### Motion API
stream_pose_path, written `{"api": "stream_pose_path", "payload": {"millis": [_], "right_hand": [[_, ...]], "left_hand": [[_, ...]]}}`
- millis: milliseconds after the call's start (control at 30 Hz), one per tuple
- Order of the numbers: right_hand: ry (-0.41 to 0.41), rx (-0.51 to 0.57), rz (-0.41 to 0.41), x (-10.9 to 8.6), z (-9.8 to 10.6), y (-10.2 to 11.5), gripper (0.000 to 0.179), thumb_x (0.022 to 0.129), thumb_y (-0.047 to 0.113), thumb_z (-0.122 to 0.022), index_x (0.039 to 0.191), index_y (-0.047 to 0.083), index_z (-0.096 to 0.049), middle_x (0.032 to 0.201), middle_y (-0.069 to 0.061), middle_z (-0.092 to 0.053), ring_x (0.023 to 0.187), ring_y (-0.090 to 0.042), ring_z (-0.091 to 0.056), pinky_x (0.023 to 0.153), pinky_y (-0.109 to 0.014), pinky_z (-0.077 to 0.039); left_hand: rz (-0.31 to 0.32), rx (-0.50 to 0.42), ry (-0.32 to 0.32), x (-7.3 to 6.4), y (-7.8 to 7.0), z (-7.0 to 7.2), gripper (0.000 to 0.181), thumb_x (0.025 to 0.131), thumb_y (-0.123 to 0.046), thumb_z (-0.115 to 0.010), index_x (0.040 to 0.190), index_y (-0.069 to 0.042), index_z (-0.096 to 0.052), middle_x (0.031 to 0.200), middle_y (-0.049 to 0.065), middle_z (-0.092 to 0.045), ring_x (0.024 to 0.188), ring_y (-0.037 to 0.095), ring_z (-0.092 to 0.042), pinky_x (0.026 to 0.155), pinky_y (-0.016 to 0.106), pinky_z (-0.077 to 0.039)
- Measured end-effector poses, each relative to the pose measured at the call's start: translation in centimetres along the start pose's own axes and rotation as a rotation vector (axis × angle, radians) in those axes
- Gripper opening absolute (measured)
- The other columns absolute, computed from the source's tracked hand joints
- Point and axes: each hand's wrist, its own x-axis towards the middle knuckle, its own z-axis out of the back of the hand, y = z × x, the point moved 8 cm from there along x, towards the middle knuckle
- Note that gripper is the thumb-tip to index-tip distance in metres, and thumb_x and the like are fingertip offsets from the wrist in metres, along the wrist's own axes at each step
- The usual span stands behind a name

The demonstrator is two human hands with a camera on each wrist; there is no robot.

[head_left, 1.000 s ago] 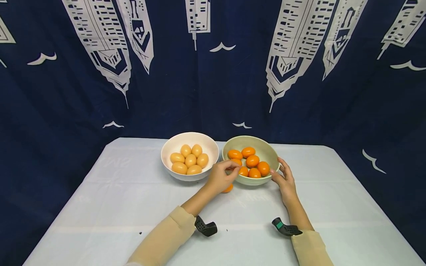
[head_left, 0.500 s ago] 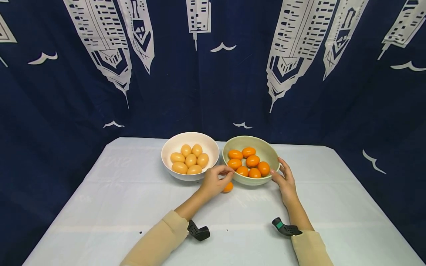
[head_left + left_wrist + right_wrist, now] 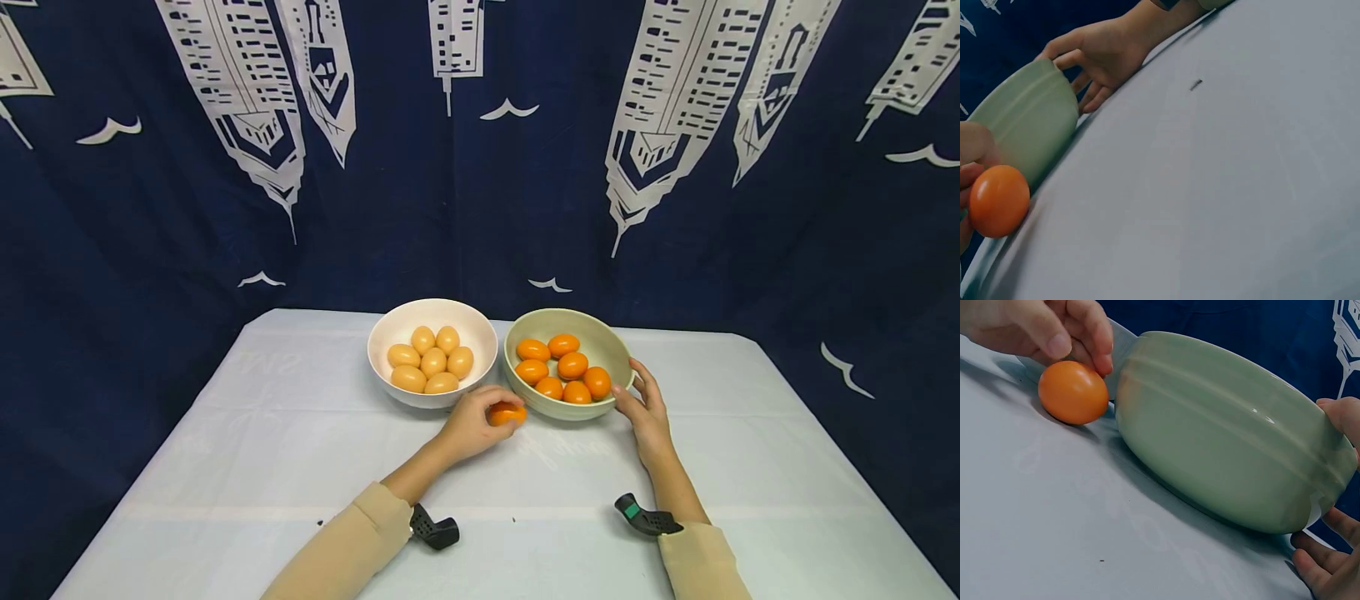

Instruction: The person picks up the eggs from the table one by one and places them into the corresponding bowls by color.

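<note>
An orange egg (image 3: 507,414) is on the table in front of the gap between two bowls. My left hand (image 3: 471,425) curls around it, thumb on the near side and fingers on the far side; the right wrist view shows the thumb tip at its top. My right hand (image 3: 648,417) holds the green bowl (image 3: 1222,437) at its right side, thumb at the rim and fingers lower on the wall. Several orange eggs (image 3: 572,366) lie in that bowl. To its left stands a white bowl (image 3: 382,333) with several pale yellow eggs (image 3: 433,362).
Both bowls stand close together near the far edge of the white-covered table (image 3: 247,467). A dark blue curtain (image 3: 450,208) with white building prints hangs behind it. Each wrist carries a black camera mount, such as the left mount (image 3: 435,529). Small dark specks dot the cloth.
My left hand has moved back from over the green bowl's near rim, down and left to the orange egg on the table. The right hand has stayed on the green bowl.
</note>
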Motion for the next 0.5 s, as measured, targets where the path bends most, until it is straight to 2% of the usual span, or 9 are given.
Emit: {"api": "stream_pose_path", "payload": {"millis": [200, 500], "right_hand": [[0.002, 0.023, -0.007, 0.0, -0.1, 0.0, 0.064, 0.098, 0.016, -0.056, 0.155, 0.017, -0.026, 0.153, -0.018, -0.028, 0.111, -0.011, -0.046, 0.084, -0.015, -0.045], [0.001, 0.009, -0.005, -0.1, 0.0, 0.1, 0.063, 0.098, 0.016, -0.056, 0.154, 0.017, -0.027, 0.151, -0.017, -0.029, 0.116, -0.013, -0.044, 0.085, -0.017, -0.046]], "left_hand": [[0.005, 0.055, -0.010, -0.4, 0.9, -0.4, 0.029, 0.080, -0.004, -0.075, 0.109, -0.007, -0.070, 0.116, 0.005, -0.065, 0.112, 0.019, -0.057, 0.098, 0.030, -0.044], [0.010, 0.098, -0.007, -0.6, 1.7, -0.6, 0.034, 0.083, -0.005, -0.074, 0.116, -0.009, -0.066, 0.120, 0.003, -0.063, 0.114, 0.017, -0.056, 0.099, 0.027, -0.044]]}}
